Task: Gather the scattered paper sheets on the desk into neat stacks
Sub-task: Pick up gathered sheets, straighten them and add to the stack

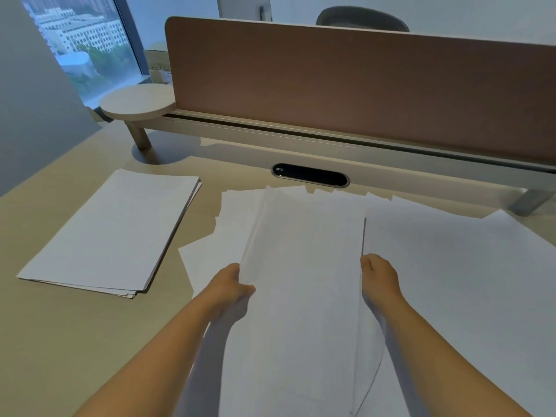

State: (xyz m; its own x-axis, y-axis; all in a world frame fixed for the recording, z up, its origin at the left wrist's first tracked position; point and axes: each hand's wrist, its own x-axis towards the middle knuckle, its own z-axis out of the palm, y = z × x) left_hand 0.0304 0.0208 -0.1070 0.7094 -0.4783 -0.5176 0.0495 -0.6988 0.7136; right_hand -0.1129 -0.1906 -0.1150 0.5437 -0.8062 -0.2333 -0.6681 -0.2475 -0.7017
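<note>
A bundle of white paper sheets (304, 266) is lifted over the middle of the desk, held by both long edges. My left hand (231, 284) grips its left edge and my right hand (380, 276) grips its right edge. Under the bundle, loose white sheets (451, 266) lie spread and overlapping across the desk's centre and right. A squared-up stack of white sheets (111, 233) rests flat on the left of the desk, apart from the hands.
The beige desk (60, 341) is backed by a brown partition screen (361, 85) on a white rail. A black oval cable port (311, 175) sits just beyond the sheets. A small round shelf (138, 105) stands at the back left by the window.
</note>
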